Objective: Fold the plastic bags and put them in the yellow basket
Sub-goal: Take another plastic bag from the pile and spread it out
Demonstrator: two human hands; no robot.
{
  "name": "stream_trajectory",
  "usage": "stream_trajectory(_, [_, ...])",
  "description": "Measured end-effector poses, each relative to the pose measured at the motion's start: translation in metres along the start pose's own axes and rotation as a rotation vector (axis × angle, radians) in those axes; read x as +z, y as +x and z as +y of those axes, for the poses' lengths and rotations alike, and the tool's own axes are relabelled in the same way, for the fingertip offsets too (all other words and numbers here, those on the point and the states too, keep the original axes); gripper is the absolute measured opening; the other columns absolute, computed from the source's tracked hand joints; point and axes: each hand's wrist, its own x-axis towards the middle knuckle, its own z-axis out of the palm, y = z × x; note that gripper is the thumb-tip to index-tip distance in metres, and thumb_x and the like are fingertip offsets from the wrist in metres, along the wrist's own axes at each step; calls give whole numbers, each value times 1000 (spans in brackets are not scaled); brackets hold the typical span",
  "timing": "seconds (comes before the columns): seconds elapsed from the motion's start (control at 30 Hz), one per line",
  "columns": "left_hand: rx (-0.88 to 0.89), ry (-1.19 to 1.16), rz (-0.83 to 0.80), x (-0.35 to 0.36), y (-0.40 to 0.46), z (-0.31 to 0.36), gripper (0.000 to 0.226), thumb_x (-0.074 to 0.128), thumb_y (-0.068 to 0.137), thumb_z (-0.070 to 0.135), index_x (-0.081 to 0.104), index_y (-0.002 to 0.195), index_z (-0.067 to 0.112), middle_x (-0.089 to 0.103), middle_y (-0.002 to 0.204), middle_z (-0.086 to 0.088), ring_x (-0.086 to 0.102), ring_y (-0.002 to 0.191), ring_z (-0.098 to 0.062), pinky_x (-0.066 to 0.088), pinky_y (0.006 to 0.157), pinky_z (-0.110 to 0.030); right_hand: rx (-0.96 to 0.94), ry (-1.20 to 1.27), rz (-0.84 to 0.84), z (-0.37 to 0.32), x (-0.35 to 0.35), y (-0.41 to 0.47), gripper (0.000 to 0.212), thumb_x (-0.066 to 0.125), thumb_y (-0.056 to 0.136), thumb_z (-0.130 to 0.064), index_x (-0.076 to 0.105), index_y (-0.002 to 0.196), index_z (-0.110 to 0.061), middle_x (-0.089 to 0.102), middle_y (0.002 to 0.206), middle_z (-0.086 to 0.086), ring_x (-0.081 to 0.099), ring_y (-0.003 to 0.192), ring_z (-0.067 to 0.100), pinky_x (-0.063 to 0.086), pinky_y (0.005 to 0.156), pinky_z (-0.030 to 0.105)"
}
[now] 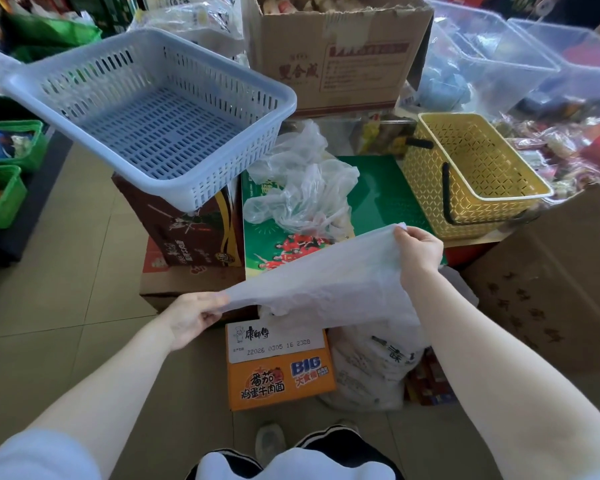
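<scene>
Nearest, the left hand [193, 315] pinches one end of a thin whitish plastic bag [326, 282], fingers curled on the film; the right hand [418, 252] pinches the other end higher up, so the bag is held in the air as a flattened strip slanting up to the right, with a loose crumpled part hanging below. This looks like the smoothing step before the first fold (no crease shows yet). The next move probably calls for bringing the two ends together while keeping the film taut, since it is limp and will slip and bunch. Beyond the hands, a crumpled heap of clear bags [302, 188] waits on a green carton [381, 199]. Just right of that carton stands the yellow basket [471, 174], nothing visible in it. Farther left, a pale blue basket [146, 109] sits tilted on a brown box [174, 230]
</scene>
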Motion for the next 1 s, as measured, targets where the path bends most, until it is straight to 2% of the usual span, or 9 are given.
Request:
stream_trajectory(0.13, [19, 298, 176, -4, 14, -10, 17, 59, 89, 15, 66, 100, 3, 63, 105, -9, 54, 92, -17, 44, 87, -29, -58, -77, -36, -2, 7, -1, 23, 58, 87, -21, 58, 74, -2, 41, 64, 1, 35, 65, 19, 30, 62, 26])
stream_trajectory(0.23, [-67, 946, 306, -1, 21, -5, 32, 54, 89, 20, 61, 119, 11, 56, 122, -11, 51, 108, -28, 43, 93, -35, -219, -172, -207, -7, 13, -14, 23, 56, 89, -21, 57, 69, -12, 40, 58, -5, 33, 56, 12, 28, 53, 24])
stream_trajectory(0.3, [155, 1131, 306, 22, 14, 10, 45, 52, 88, 18, 48, 132, 15, 45, 136, -12, 46, 119, -30, 40, 98, -35, -291, -235, -353, -7, 17, -25, 18, 57, 90, -20, 60, 73, -16, 43, 58, -6, 34, 54, 9, 28, 50, 23])
stream_trajectory(0.43, [522, 836, -126, 89, -18, 51, 54, 60, 86, 42, 43, 133, 22, 51, 124, 11, 47, 112, -7, 39, 91, -28, -417, -307, -638, -8, 28, -55, 18, 58, 91, -16, 60, 79, -2, 44, 61, -2, 35, 54, 6, 28, 52, 20])
stream_trajectory(0.5, [592, 676, -274, 108, -31, 59, 27, 61, 86, 38, 61, 106, 20, 63, 99, 11, 56, 90, -5, 45, 77, -25, -485, -297, -733, -16, 30, -68, 14, 59, 90, -15, 62, 82, -5, 48, 60, -7, 38, 51, 0, 30, 52, 14])
stream_trajectory(0.6, [657, 484, -251, 112, -41, 62, 23, 58, 90, 22, 57, 69, 13, 52, 61, 9, 46, 58, -5, 37, 57, -18, -535, -414, -860, -25, 21, -68, 11, 62, 89, -25, 61, 96, -16, 53, 66, -13, 46, 56, -3, 34, 55, 13])
stream_trajectory(0.73, [541, 152, -190, 97, -45, 62, 24, 55, 91, 25, 60, 85, 2, 61, 80, -7, 59, 74, -17, 50, 69, -30, -437, -701, -980, -4, -6, -44, 35, 64, 85, -40, 64, 102, -11, 67, 97, 11, 63, 86, 28, 49, 78, 41])
stream_trajectory(0.9, [453, 47, -62, 65, -38, 48, 10, 56, 90, 19, 62, 89, 12, 67, 87, -2, 65, 80, -16, 54, 76, -34, -286, -617, -856, 12, -28, -30, 27, 69, 83, -23, 55, 63, -13, 46, 57, -4, 39, 52, 8, 26, 50, 22])
stream_trajectory(1.0, [433, 140, 54, 54, -33, 34, 9, 55, 92, 15, 62, 86, 11, 66, 84, -1, 64, 76, -12, 54, 70, -23, -236, -481, -770, 9, -31, -26, 22, 68, 85, -19, 61, 64, -14, 45, 52, -11, 37, 45, 2, 26, 44, 15])
